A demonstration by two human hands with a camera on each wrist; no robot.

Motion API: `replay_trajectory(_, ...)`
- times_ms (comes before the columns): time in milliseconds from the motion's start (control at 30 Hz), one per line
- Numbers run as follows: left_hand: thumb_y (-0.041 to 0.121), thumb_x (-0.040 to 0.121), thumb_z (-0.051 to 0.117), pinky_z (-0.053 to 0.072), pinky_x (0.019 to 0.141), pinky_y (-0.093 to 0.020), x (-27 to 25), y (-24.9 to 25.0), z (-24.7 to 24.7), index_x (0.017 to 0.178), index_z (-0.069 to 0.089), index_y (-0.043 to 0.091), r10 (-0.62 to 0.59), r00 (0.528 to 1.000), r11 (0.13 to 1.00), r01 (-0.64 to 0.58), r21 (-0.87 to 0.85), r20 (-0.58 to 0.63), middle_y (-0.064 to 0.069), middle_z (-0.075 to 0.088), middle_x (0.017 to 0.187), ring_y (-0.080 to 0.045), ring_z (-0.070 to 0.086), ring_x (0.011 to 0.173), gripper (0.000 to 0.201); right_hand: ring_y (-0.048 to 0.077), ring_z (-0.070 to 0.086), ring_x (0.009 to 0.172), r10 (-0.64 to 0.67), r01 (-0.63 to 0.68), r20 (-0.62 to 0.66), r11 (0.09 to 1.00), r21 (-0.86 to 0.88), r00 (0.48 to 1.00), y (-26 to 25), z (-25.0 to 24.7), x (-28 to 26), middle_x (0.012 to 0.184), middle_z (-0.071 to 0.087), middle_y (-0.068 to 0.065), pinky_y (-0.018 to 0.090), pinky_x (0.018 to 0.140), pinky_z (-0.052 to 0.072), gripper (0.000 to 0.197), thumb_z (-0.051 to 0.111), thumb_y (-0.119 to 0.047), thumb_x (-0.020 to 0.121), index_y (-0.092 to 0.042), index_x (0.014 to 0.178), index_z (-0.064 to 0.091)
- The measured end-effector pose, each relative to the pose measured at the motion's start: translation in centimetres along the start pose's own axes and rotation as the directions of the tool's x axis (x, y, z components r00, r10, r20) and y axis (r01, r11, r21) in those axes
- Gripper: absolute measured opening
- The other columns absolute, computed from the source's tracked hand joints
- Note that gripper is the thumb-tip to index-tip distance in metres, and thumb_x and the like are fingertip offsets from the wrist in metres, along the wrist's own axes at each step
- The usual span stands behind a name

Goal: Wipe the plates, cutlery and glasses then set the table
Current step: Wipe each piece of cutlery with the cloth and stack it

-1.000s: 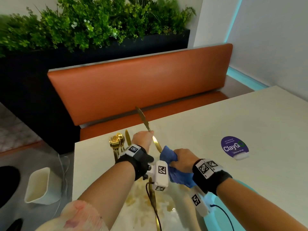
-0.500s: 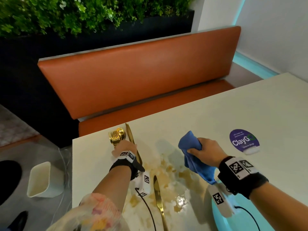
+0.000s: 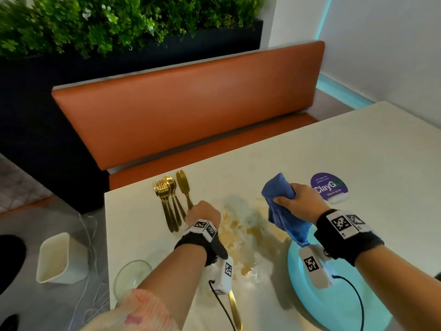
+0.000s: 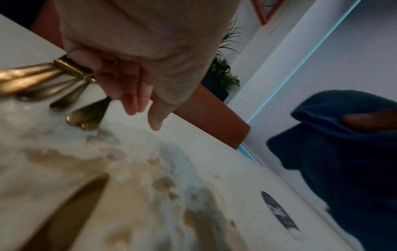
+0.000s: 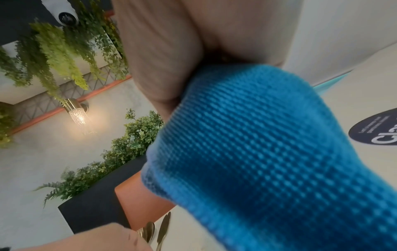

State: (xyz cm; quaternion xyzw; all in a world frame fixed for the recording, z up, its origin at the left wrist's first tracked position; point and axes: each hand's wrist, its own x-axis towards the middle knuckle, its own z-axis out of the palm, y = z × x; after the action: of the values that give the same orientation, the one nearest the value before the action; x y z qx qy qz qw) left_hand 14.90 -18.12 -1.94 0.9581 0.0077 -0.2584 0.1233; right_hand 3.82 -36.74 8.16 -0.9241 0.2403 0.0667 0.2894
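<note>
Gold forks and spoons [image 3: 167, 194] lie in a row at the table's far left, with two gold knives [image 3: 183, 185] beside them. My left hand [image 3: 202, 212] hovers at the knife handles. Its fingers [image 4: 131, 101] hang loose and one outer finger touches a gold handle [image 4: 73, 69]. My right hand [image 3: 301, 201] grips a bunched blue cloth [image 3: 279, 194] [image 5: 268, 152] above the table. A light blue plate [image 3: 338, 311] lies under my right wrist. Another gold knife [image 3: 235, 311] [image 4: 71, 203] lies near me, below my left wrist. A clear glass [image 3: 131, 275] stands at the left edge.
Brownish wet stains [image 3: 243, 228] spread over the white table [image 3: 358, 144] between my hands. A purple sticker [image 3: 328, 189] sits right of the cloth. An orange bench [image 3: 191, 103] runs behind the table, with a planter behind it. A white bin [image 3: 59, 259] stands on the floor at left.
A second ago my left hand held a knife up against the cloth. It laid the knife beside the other cutlery and has drawn back. My right hand moved right with the cloth.
</note>
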Motion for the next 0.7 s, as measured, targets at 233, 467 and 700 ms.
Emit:
replay_trajectory(233,0.018,0.102,0.031,0.029,0.114,-0.044,-7.6,-0.8,5.6,0.147,0.019,-0.004,-0.065,0.988,0.989,0.044,0.143,0.142,-0.022,0.033,0.148,-0.034,0.035,0.137,0.051,0.020,0.055,0.080,-0.022,0.022,-0.028,1.000,0.013,0.999,1.2,-0.7,-3.8,0.089,0.064,0.006,0.026,0.071,0.037,0.027,0.058,-0.032,0.087,-0.009,0.101,0.062)
replay_trajectory(467,0.020,0.099,0.039,0.044,0.100,-0.034,-13.1,-2.0,7.2,0.134,0.047,0.005,-0.037,0.996,0.998,0.032,0.063,0.076,-0.012,0.055,0.132,-0.027,0.054,0.122,0.040,0.021,0.055,0.080,-0.100,0.100,0.019,0.995,-0.025,0.995,2.6,-1.6,-6.0,0.084,0.060,0.002,0.027,0.071,0.038,0.015,0.057,-0.031,0.088,-0.016,0.089,0.056)
replay_trajectory(700,0.023,0.094,0.049,0.049,0.075,-0.028,-13.4,-2.0,7.9,0.108,0.063,0.007,-0.121,0.984,0.990,0.129,-0.061,0.128,-0.007,0.067,0.105,-0.023,0.065,0.100,0.026,0.022,0.055,0.081,-0.089,0.089,0.059,0.996,0.005,0.994,4.7,-0.6,-7.2,0.089,0.063,0.006,0.027,0.072,0.039,0.028,0.059,-0.030,0.087,-0.007,0.102,0.062)
